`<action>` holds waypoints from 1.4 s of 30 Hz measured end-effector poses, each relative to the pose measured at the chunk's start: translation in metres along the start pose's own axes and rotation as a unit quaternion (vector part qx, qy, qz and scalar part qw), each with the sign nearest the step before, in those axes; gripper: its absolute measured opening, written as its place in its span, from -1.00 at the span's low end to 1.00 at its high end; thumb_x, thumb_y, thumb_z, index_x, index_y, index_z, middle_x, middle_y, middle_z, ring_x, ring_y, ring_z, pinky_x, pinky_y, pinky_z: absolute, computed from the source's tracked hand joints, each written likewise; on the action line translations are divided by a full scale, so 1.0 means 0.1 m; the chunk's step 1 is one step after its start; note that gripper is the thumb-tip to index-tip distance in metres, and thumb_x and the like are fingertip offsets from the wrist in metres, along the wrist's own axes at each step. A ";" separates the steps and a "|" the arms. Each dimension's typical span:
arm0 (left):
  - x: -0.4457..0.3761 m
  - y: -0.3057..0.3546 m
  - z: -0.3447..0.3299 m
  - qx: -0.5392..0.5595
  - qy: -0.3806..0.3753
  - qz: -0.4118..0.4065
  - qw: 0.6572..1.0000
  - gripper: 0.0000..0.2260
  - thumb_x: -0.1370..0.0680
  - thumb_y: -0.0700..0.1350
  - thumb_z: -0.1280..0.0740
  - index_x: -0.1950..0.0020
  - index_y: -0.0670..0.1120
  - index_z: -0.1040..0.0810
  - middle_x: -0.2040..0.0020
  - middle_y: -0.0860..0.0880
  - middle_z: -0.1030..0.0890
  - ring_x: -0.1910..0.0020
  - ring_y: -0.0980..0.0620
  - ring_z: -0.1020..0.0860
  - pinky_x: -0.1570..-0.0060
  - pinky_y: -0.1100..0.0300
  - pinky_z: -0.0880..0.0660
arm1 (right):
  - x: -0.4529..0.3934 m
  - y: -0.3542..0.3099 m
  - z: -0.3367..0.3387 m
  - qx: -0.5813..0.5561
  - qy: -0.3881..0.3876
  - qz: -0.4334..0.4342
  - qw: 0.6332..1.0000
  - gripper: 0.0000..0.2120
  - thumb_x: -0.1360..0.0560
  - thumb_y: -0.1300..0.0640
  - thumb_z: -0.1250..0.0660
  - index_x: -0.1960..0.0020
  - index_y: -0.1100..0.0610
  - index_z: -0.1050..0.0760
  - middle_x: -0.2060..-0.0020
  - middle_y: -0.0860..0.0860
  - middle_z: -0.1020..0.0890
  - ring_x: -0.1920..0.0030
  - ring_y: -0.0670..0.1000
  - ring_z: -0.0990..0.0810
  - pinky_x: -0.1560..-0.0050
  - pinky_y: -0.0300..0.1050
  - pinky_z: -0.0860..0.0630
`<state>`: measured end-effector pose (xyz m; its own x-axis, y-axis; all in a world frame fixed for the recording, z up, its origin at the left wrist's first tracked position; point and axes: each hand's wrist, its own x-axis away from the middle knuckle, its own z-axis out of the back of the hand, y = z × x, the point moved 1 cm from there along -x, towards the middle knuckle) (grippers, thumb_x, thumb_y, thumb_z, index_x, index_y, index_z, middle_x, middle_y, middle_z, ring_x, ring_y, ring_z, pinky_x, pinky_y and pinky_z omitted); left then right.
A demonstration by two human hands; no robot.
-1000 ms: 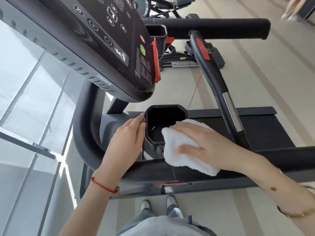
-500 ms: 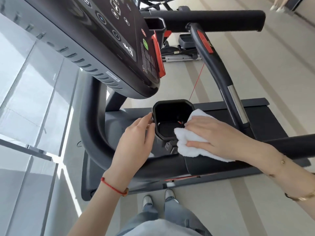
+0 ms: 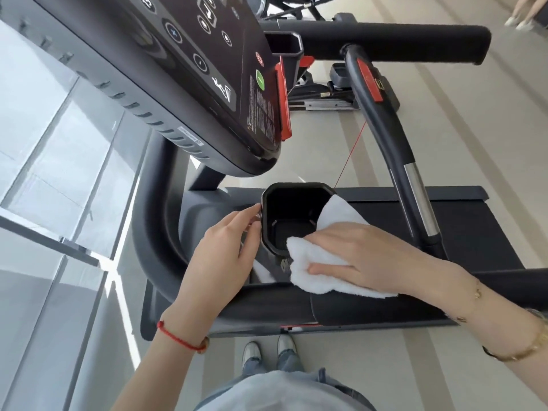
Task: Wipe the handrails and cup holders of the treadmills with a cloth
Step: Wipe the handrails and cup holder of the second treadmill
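Observation:
A black cup holder (image 3: pixel 284 209) sits below the treadmill console (image 3: pixel 189 72), near the middle of the view. My right hand (image 3: pixel 370 256) presses a white cloth (image 3: pixel 320 271) against the holder's right rim, with a fold reaching inside. My left hand (image 3: pixel 225 256) rests against the holder's left outer wall, fingertips on the rim. A black near handrail (image 3: pixel 370 310) runs under the cloth toward the right. A curved centre handrail (image 3: pixel 394 149) with a silver sensor strip rises behind my right hand. A padded far handrail (image 3: pixel 394 44) crosses the top.
The treadmill belt (image 3: pixel 474 229) lies right of the holder. A second cup holder (image 3: pixel 284 51) sits by the console's far edge. Glass wall panels (image 3: pixel 59 173) fill the left. Another machine (image 3: pixel 332 90) stands beyond. A person's legs (image 3: pixel 525 13) show top right. My shoes (image 3: pixel 267 351) stand below.
My right hand has carried the cloth from the near rail up onto the cup holder's right rim and partly inside. My left hand stays on the holder's left side.

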<state>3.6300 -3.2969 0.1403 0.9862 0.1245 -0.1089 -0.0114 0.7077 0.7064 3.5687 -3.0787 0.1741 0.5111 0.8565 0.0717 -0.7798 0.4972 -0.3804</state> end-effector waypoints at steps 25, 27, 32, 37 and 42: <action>0.00 0.18 -0.13 -0.019 0.040 0.061 0.997 -0.57 -0.59 0.07 -0.29 -0.44 0.00 -0.44 -0.04 0.09 -0.59 0.01 0.08 -0.57 -0.06 0.03 -0.53 | -1.07 0.49 0.13 0.034 -0.024 -0.011 0.999 -0.66 -0.63 -0.08 -0.13 -0.39 -0.11 -0.29 -0.34 -0.16 -0.46 -0.23 0.06 -0.49 -0.08 -0.04 -0.36; 0.00 0.17 -0.13 -0.021 0.042 0.059 0.997 -0.57 -0.58 0.08 -0.28 -0.44 0.01 -0.44 -0.04 0.10 -0.59 0.00 0.09 -0.57 -0.07 0.03 -0.52 | -1.09 0.49 0.12 0.031 -0.026 -0.017 0.999 -0.70 -0.63 -0.10 -0.11 -0.35 -0.17 -0.29 -0.32 -0.20 -0.46 -0.19 0.03 -0.51 -0.07 -0.01 -0.37; 0.01 0.15 -0.13 -0.020 0.044 0.057 0.997 -0.56 -0.57 0.11 -0.27 -0.44 0.04 -0.44 -0.11 0.12 -0.60 -0.08 0.15 -0.56 -0.11 0.14 -0.52 | -0.71 0.64 0.12 -0.044 0.034 -0.154 0.987 -0.71 -0.59 -0.09 -0.21 -0.28 -0.04 -0.37 0.23 -0.16 -0.48 0.06 0.09 -0.48 0.15 -0.04 -0.31; 0.01 0.14 -0.14 -0.028 0.044 0.051 0.997 -0.53 -0.56 0.15 -0.24 -0.45 0.05 -0.43 -0.12 0.12 -0.61 -0.03 0.21 -0.51 -0.09 0.30 -0.43 | -0.34 0.44 -0.15 -0.158 0.128 -0.290 0.935 -0.52 -0.59 -0.06 -0.21 -0.44 0.03 -0.17 -0.01 -0.06 -0.40 0.03 0.02 -0.41 0.12 -0.09 -0.30; 0.01 0.14 -0.15 -0.032 0.039 0.043 0.998 -0.50 -0.55 0.16 -0.20 -0.45 0.02 -0.42 -0.13 0.11 -0.61 0.19 0.28 -0.47 0.02 0.32 -0.41 | -0.39 0.43 -0.12 -0.193 0.106 -0.326 0.919 -0.49 -0.60 -0.06 -0.21 -0.45 0.11 -0.16 -0.08 0.04 -0.45 0.03 0.04 -0.42 0.22 -0.15 -0.29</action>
<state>3.6289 -3.2768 0.1394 0.9652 0.2391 -0.1056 -0.1088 0.7348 0.6695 3.5197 -3.0923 0.1436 0.9153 0.3269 0.2354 -0.1166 0.7744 -0.6219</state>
